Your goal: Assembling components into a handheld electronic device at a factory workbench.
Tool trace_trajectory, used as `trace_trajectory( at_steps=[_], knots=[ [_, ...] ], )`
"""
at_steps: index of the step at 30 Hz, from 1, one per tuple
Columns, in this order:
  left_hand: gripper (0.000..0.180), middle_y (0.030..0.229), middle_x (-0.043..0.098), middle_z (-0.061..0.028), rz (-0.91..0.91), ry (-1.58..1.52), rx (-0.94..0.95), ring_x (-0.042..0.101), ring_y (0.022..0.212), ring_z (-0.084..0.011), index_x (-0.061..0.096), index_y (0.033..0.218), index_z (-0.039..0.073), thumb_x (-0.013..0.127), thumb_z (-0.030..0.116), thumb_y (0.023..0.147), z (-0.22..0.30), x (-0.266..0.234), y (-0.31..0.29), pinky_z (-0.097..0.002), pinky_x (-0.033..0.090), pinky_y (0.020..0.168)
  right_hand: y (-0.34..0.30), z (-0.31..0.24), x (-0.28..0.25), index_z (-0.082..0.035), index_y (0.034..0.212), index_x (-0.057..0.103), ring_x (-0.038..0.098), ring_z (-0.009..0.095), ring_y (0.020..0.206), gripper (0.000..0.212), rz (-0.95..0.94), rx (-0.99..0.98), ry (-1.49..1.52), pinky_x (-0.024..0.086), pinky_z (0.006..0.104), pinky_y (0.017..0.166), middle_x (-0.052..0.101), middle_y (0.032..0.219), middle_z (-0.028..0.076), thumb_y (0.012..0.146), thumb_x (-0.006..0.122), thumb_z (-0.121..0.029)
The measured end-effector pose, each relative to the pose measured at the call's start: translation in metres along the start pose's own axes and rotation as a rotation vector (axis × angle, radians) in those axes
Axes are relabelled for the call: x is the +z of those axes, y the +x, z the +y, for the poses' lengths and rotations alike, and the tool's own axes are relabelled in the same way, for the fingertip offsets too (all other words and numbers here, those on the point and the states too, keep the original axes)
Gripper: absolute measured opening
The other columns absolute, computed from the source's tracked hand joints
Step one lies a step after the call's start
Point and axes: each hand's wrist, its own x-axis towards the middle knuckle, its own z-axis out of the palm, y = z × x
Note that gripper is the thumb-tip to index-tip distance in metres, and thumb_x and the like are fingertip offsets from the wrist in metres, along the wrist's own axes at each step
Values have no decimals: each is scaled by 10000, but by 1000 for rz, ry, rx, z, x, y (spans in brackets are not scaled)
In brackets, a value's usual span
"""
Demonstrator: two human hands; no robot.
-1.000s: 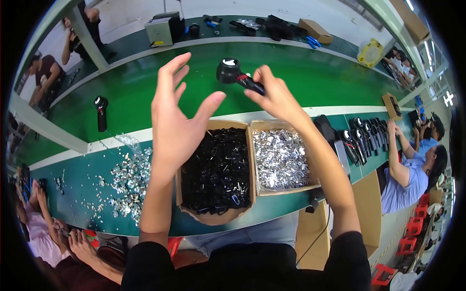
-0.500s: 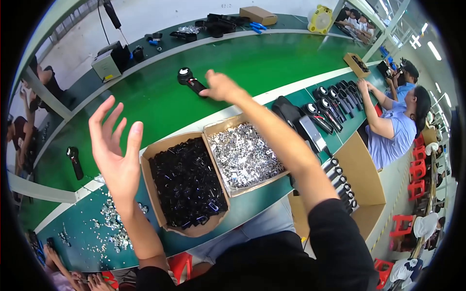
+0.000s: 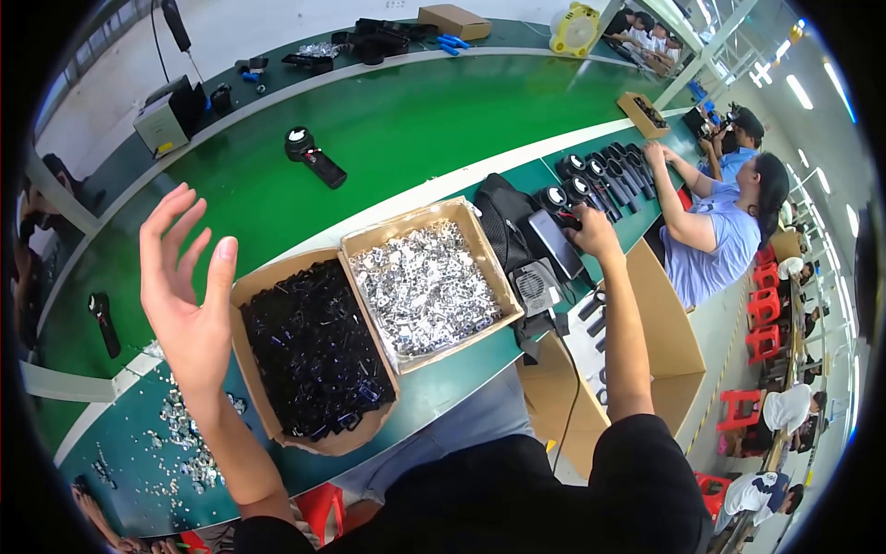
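Observation:
My left hand (image 3: pixel 189 305) is raised with its fingers apart and nothing in it, left of a cardboard box of small black parts (image 3: pixel 314 351). My right hand (image 3: pixel 598 233) reaches to the right, its fingers closed on the handle of a black round-headed handheld device (image 3: pixel 553 197) at the near end of a row of similar devices (image 3: pixel 604 175). Another such device (image 3: pixel 316 159), with a white disc in its head, lies on the green belt (image 3: pixel 406 120). A box of small silver metal parts (image 3: pixel 425 286) stands beside the black parts.
A black bag (image 3: pixel 503 222), a phone (image 3: pixel 556 244) and a small grey fan-like unit (image 3: pixel 535 286) lie near my right arm. Below is an open carton (image 3: pixel 669 323). Loose metal bits (image 3: pixel 189 434) are scattered at left. A co-worker (image 3: pixel 724 222) sits at right.
My right hand has moved from beside the device on the green belt to the row at right and closed on one there. The belt device lies apart from my hand. My left hand stays raised.

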Motion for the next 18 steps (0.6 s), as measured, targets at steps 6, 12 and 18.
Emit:
trace_trajectory(
  at_steps=[6,12,18],
  knots=[
    [428,1417,534,-155,-21,4,11,562,1283,-276,542,1333,-1,670,39,927,7,0,0,-405,464,1066,-22,-29,-72,18,1024,699,692,396,958,432,117,-71,-46,552,472,846,714,1009,217,759,844,-290],
    [370,1356,560,-138,-169,-311,-43,577,1244,-248,520,1335,-32,603,47,983,8,8,-8,-362,496,1009,-87,-191,-148,25,1080,691,696,346,847,425,274,-465,226,551,416,750,691,958,188,785,840,-242],
    [412,1273,597,-125,-400,-529,-62,593,1182,-210,541,1330,-4,585,271,1027,10,23,-13,-313,494,932,-137,-293,-148,-3,1000,641,641,354,808,349,130,-927,342,533,432,691,609,868,147,811,813,-241]
  ],
)
